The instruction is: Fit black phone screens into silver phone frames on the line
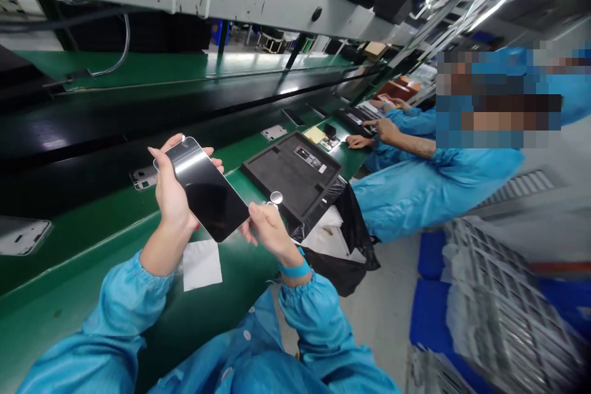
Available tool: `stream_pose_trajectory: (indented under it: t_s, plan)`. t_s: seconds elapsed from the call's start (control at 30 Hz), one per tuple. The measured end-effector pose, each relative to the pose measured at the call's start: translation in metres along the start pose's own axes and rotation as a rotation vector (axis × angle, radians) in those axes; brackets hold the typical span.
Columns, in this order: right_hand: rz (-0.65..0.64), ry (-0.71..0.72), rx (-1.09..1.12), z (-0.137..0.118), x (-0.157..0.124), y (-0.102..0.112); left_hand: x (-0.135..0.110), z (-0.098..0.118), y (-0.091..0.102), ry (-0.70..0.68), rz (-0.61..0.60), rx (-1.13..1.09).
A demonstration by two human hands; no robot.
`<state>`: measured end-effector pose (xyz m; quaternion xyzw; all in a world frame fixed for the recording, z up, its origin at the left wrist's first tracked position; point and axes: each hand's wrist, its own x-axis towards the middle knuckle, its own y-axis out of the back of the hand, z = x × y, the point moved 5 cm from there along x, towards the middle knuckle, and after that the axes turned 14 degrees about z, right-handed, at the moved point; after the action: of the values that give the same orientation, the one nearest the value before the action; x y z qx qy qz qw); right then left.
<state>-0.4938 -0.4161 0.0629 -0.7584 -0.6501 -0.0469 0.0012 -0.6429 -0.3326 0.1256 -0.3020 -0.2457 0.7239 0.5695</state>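
Note:
A smartphone [210, 191] with a dark, glossy screen and a pale edge is held tilted above the green bench. My left hand [173, 194] wraps around its left side, thumb along the edge and fingertips showing past the far side. At the phone's lower right corner, my right hand [268, 225] pinches the edge; a blue band circles that wrist. Below the phone lies a white square cloth or paper [202, 266]. A black foam-lined tray [281, 181] sits to the right, with a small labelled strip in it. A round white disc [276, 197] shows just behind my right hand.
Phone-shaped panels [25, 235] lie along the dark conveyor strip [92, 129]. A black bag [341, 258] with white papers hangs at the bench's right edge. Co-workers in blue smocks [406, 191] work at the right. Blue bins [431, 314] and stacked trays stand on the floor.

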Motion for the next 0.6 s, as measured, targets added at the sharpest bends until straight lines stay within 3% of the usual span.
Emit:
stream_pose_trajectory:
  t_s: [0.13, 0.27, 0.37, 0.5, 0.6]
  plan:
    - [-0.092, 0.024, -0.057, -0.004, -0.010, 0.006, -0.006, 0.002, -0.002, 0.025, -0.088, 0.011]
    - [0.094, 0.206, 0.027, -0.029, -0.008, 0.022, -0.029, -0.014, -0.010, 0.167, -0.480, 0.193]
    - [0.079, 0.169, 0.047, -0.033, -0.005, 0.027, -0.048, -0.038, -0.007, 0.286, -0.694, 0.383]
    - [0.057, 0.073, 0.152, -0.014, 0.001, 0.033, -0.055, -0.060, -0.009, 0.343, -0.742, 0.489]
    - [0.040, 0.127, 0.196, 0.001, 0.021, 0.054, -0.040, -0.068, -0.034, 0.364, -0.749, 0.541]
